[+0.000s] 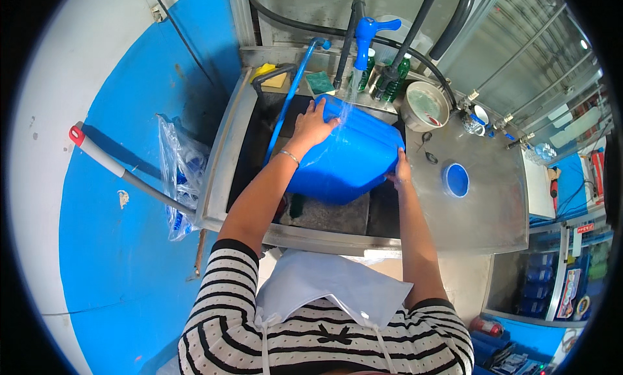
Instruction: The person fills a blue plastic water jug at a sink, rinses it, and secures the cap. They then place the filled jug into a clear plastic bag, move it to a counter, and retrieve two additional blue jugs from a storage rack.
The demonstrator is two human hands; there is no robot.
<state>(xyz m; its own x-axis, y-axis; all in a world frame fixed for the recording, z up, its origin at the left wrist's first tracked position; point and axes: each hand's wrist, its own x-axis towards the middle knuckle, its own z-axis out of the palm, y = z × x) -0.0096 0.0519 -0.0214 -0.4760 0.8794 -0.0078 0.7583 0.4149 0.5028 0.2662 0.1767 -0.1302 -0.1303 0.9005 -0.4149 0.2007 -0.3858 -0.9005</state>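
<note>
A big blue plastic jug (344, 157) lies tilted over the metal sink (217, 161), between my two hands. My left hand (313, 127) grips its upper left edge, thumb along the side. On the opposite side, my right hand (401, 169) holds the jug's right end, some of its fingers hidden behind the plastic. Water runs from the blue tap (367, 40) onto the jug's upper surface.
Green bottles (399, 76), a green scouring pad (319, 83) and a yellow sponge (272, 78) sit behind the sink. A white bucket (425, 107), enamel mug (478, 116) and blue lid (456, 180) stand on the right counter. A plastic bag (182, 174) hangs at the left.
</note>
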